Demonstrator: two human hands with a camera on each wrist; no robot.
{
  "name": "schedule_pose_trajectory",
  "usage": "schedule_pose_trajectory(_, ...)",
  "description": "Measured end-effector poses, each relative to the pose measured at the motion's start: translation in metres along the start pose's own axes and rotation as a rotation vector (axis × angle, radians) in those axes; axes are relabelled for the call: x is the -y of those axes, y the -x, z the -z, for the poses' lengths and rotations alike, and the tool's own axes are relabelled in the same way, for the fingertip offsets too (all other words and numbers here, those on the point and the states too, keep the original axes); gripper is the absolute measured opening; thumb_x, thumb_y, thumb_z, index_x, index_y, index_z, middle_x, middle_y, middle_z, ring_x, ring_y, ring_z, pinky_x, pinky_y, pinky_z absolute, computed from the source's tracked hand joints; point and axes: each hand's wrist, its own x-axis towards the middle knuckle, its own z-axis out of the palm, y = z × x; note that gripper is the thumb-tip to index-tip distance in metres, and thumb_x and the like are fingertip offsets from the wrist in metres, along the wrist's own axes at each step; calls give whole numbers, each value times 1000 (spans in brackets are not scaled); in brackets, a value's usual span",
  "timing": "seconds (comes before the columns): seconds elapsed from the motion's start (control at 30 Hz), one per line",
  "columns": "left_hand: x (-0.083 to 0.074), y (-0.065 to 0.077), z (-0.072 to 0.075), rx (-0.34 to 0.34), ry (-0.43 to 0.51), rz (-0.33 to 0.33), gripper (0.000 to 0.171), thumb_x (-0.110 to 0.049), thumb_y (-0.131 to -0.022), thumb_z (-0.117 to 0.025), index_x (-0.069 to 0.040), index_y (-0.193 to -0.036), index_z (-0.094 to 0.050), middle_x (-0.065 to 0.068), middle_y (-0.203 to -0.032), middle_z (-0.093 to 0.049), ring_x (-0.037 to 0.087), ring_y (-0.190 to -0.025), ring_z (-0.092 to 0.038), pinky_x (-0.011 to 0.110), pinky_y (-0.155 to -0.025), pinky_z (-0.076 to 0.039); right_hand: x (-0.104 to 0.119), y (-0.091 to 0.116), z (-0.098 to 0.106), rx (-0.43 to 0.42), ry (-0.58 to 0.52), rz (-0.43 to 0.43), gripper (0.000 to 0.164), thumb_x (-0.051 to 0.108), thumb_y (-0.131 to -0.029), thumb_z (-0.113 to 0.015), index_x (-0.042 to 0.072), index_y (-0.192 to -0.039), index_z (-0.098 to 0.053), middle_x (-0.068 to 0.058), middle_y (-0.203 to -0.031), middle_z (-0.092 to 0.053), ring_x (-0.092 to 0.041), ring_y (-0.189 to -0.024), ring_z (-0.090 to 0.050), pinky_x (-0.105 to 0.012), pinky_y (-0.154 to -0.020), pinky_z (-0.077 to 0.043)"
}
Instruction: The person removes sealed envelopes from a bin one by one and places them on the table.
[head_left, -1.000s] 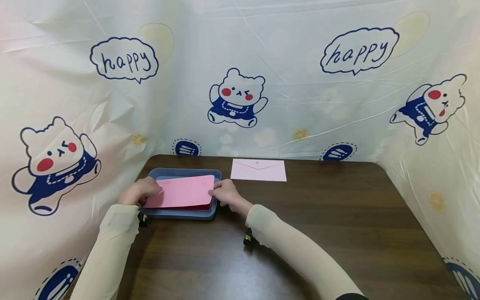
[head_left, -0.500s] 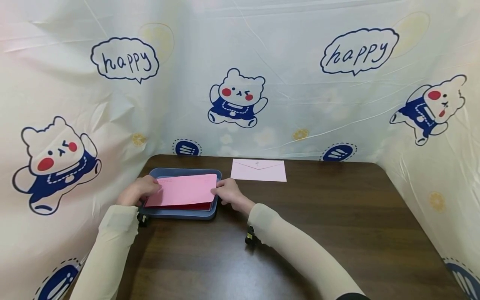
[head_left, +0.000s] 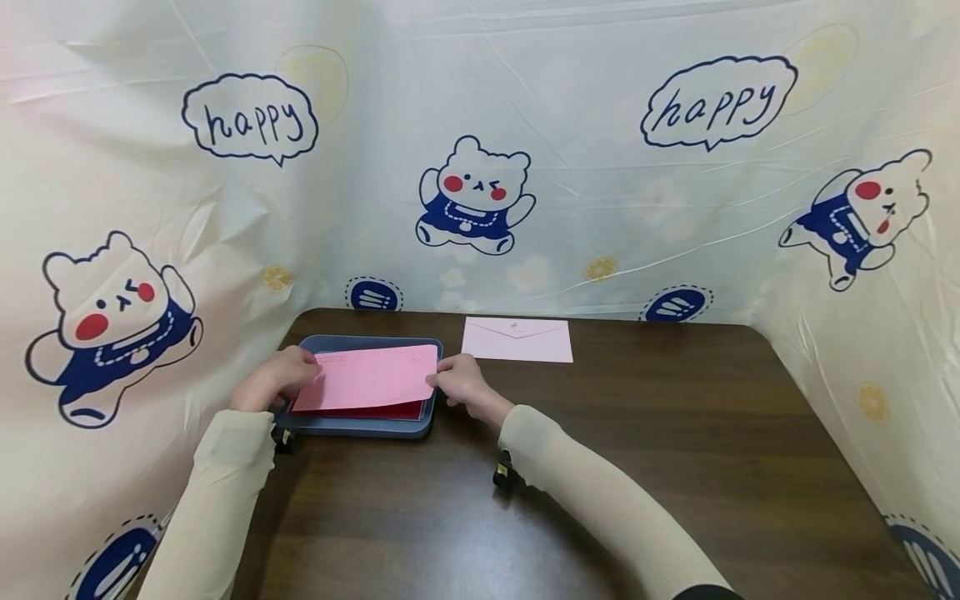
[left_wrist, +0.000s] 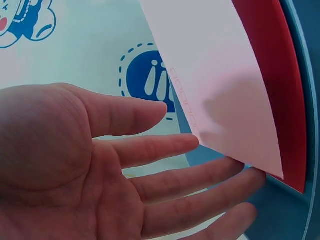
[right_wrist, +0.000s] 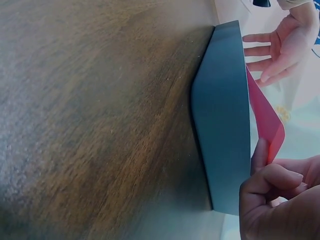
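Nearby, pale envelope (head_left: 517,343), blue tray (head_left: 360,428), right grip (head_left: 465,385) pinching pink envelope (head_left: 375,379) over red paper (head_left: 401,411), left grip (head_left: 272,379) loose.

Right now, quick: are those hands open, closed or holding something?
Left hand: open, at the left end of the pink envelope.
Right hand: pinching the envelope's right end.

The left sleeve (head_left: 206,508) and right sleeve (head_left: 600,487) are plain cream, creased, with broad cuffs (head_left: 238,437). Small black wrist cameras (head_left: 504,473) show there (the right one marked yellow); a black patch (head_left: 705,593) edges the right sleeve.
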Motion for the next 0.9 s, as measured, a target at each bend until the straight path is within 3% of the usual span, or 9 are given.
schedule_pose_trajectory(0.27, 5, 1, 0, -12, 33, 0, 55, -21, -106, -51, 18, -145, -43, 35, -124, -57, 39, -93, -65, 49, -76, -59, 1, 1, 1, -14, 2, 2, 20, 12, -97, -75, 1, -114, -74, -9, -101, -67, -34, -99, -67, -39, -76, -63)
schedule_pose_trajectory(0.47, 3, 7, -3, -96, -24, -17, 51, -25, -106, -55, 15, -139, -53, 34, -121, -60, 41, -98, -59, 52, -83, -56, 0, 1, 0, -25, 0, -2, 21, 11, -97, -75, 0, -114, -73, -11, -103, -67, -34, -100, -68, -39, -76, -63)
schedule_pose_trajectory(0.7, -12, 21, -8, -192, -92, -57, 52, -28, -106, -54, 13, -138, -56, 39, -133, -56, 44, -103, -57, 62, -93, -50, 0, 0, 1, -34, 1, -7, 22, 11, -97, -75, 0, -116, -73, -11, -105, -67, -33, -99, -68, -39, -76, -63)
schedule_pose_trajectory(0.9, -25, 35, -16, -269, -112, -114, 42, -25, -104, -60, 11, -125, -64, 32, -112, -68, 39, -89, -62, 53, -78, -56, -1, -1, 1, -29, 3, -2, 19, 11, -96, -76, 0, -113, -74, -10, -103, -67, -31, -96, -68, -39, -75, -63)
